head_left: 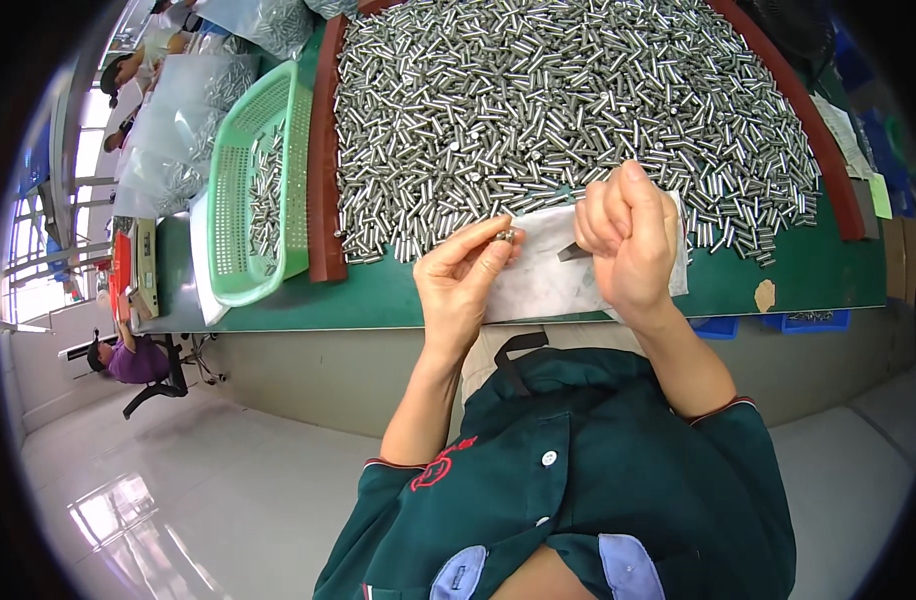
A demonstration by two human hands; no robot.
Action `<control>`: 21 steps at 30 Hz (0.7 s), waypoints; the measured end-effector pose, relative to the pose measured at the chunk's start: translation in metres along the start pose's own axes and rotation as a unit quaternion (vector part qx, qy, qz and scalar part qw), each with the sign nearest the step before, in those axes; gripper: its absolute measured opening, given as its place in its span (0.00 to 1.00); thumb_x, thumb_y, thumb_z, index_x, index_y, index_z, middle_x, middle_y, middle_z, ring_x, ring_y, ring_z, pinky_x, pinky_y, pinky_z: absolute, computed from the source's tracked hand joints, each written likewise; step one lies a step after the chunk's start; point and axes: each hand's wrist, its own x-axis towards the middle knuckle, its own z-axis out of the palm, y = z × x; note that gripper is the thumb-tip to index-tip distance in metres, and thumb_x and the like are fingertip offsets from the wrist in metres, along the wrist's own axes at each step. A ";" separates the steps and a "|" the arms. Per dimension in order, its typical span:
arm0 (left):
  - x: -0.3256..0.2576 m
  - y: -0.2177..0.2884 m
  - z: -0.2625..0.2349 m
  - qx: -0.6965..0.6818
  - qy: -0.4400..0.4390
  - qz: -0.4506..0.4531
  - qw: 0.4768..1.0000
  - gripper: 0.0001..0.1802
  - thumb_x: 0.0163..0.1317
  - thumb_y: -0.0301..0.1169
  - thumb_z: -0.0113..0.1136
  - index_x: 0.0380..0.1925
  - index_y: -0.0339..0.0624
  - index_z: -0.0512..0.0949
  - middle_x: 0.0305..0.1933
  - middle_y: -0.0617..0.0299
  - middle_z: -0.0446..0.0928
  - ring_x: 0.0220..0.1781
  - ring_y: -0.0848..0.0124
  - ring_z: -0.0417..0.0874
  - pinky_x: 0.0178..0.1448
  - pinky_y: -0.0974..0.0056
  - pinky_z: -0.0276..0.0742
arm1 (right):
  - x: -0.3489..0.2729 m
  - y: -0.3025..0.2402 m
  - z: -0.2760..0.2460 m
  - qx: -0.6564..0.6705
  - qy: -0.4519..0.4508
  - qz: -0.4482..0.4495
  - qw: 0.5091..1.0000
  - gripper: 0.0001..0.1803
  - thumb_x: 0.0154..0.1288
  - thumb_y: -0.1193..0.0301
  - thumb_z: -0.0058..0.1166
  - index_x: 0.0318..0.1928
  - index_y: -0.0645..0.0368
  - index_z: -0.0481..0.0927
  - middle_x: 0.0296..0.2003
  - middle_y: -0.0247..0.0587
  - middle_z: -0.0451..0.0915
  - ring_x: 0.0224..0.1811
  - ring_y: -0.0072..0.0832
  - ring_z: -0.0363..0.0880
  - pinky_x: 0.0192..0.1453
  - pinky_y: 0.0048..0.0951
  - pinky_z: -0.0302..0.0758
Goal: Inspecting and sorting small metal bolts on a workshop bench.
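Observation:
A big spread of short shiny metal pins point(568, 100) covers the green table point(368, 308). My left hand point(460, 278) is closed in a pinch on a small metal pin point(505, 236), whose end shows at the fingertips. To its right my right hand point(633, 240) is curled into a fist, thumb on top. A dark flat-tipped tool point(574, 253) sticks out of that fist toward the left; the rest of it is hidden. Both hands are above a smudged white cloth point(538, 284) along the table's near edge.
Dark red bars point(325, 190) border the pins at left and right. Left of them stands a green perforated basket point(300, 160) with some pins inside. Clear bags of parts point(183, 125) and a scale point(145, 270) are farther left. A seated person point(138, 360) works beyond.

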 end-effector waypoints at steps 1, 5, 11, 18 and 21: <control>0.001 0.000 0.000 -0.002 -0.005 -0.003 1.000 0.12 0.54 0.19 0.53 0.40 0.30 0.73 0.36 0.53 0.76 0.36 0.72 0.78 0.40 0.71 0.74 | 0.000 0.000 0.000 0.000 0.002 -0.001 1.000 0.22 0.67 0.65 0.29 0.13 0.53 0.54 0.07 0.29 0.52 0.09 0.15 0.43 0.13 0.20 0.44; 0.000 0.007 -0.005 -0.152 -0.015 -0.091 0.984 0.11 0.60 0.26 0.48 0.42 0.32 0.72 0.35 0.53 0.76 0.32 0.73 0.77 0.39 0.71 0.73 | 0.000 -0.002 0.001 0.027 0.009 0.015 1.000 0.23 0.67 0.67 0.31 0.12 0.54 0.53 0.08 0.28 0.53 0.11 0.15 0.46 0.14 0.19 0.44; 0.004 0.016 -0.013 -0.244 -0.038 -0.200 0.948 0.17 0.62 0.33 0.44 0.44 0.29 0.68 0.38 0.49 0.76 0.34 0.71 0.79 0.41 0.71 0.76 | 0.000 0.000 0.001 0.018 -0.001 0.004 1.000 0.22 0.67 0.67 0.29 0.13 0.54 0.53 0.08 0.28 0.52 0.10 0.14 0.44 0.14 0.19 0.44; 0.003 0.025 -0.013 -0.272 -0.016 -0.219 0.937 0.18 0.62 0.34 0.44 0.44 0.28 0.68 0.38 0.48 0.76 0.33 0.70 0.79 0.40 0.72 0.76 | 0.002 0.000 0.002 0.010 -0.006 0.006 1.000 0.22 0.67 0.66 0.29 0.13 0.54 0.53 0.08 0.29 0.53 0.10 0.14 0.43 0.13 0.19 0.44; 0.006 0.045 -0.042 -0.125 0.015 -0.056 0.990 0.14 0.60 0.31 0.48 0.40 0.28 0.69 0.32 0.49 0.77 0.29 0.69 0.79 0.33 0.70 0.76 | 0.003 0.000 -0.001 0.002 0.007 0.010 1.000 0.23 0.67 0.66 0.29 0.13 0.54 0.53 0.08 0.29 0.52 0.10 0.15 0.43 0.14 0.19 0.44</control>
